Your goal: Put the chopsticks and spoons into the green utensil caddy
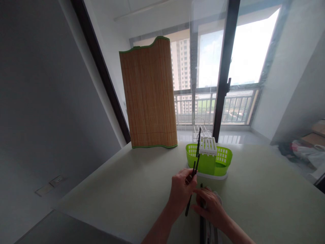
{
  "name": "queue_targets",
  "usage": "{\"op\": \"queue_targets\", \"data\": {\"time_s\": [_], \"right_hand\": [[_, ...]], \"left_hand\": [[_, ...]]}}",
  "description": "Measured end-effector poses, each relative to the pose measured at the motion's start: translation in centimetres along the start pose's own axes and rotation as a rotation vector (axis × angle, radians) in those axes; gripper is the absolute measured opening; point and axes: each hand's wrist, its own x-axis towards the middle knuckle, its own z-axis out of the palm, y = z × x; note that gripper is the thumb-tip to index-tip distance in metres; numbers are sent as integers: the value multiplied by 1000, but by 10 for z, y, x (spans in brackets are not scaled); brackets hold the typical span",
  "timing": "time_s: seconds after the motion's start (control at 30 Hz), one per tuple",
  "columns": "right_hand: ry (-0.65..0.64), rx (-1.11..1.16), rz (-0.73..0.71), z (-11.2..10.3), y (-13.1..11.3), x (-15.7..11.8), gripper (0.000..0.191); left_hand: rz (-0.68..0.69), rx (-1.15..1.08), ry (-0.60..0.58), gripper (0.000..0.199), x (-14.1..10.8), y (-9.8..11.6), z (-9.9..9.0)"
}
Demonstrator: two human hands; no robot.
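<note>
My left hand (180,190) grips a pair of dark chopsticks (196,162) that slant up toward the green plastic cutlery holder (223,159). The holder has a white slotted insert (208,145) and a white base. My right hand (210,205) rests on the table just right of the left hand, its fingers closed on more dark chopsticks (201,220) that lie over a white cloth or tray, mostly hidden by the hand.
A rolled bamboo mat (149,95) with green trim stands upright at the table's far left edge. The pale green table (266,200) runs up to a window with a dark frame (224,74). Bags and clutter (299,149) lie at the right.
</note>
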Motion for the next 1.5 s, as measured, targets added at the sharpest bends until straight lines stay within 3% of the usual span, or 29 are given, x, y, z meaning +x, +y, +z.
{"op": "queue_targets", "data": {"time_s": [0.27, 0.5, 0.67, 0.73, 0.87, 0.97, 1.1, 1.23, 1.37, 1.5], "right_hand": [[-2, 16, 39, 5, -3, 1, 30], [-45, -97, -8, 15, 3, -2, 33], [-57, -117, -38, 13, 3, -1, 24], [-51, -119, -31, 8, 2, 0, 13], [-2, -128, -30, -4, 3, 3, 31], [35, -153, -68, -8, 4, 4, 33], [46, -190, -102, -7, 8, 5, 36], [80, -239, -149, -6, 12, 7, 35], [129, -266, -203, -6, 14, 10, 31], [155, -285, -212, -6, 13, 13, 25]], "left_hand": [[-169, -380, 24, 25, -15, -7, 12], [-102, -243, -43, 21, -25, -16, 2], [-29, -146, -80, 19, -22, -15, -13], [29, -125, -44, 18, -9, -7, -25], [102, -182, 154, 21, 43, 12, -51], [176, -226, 280, 26, 93, 19, -56], [212, -187, 243, 25, 156, 7, -34], [194, -172, 210, 25, 200, -9, -6], [194, -152, 185, 25, 220, -12, 7], [162, -54, 95, 22, 218, -23, 21]]}}
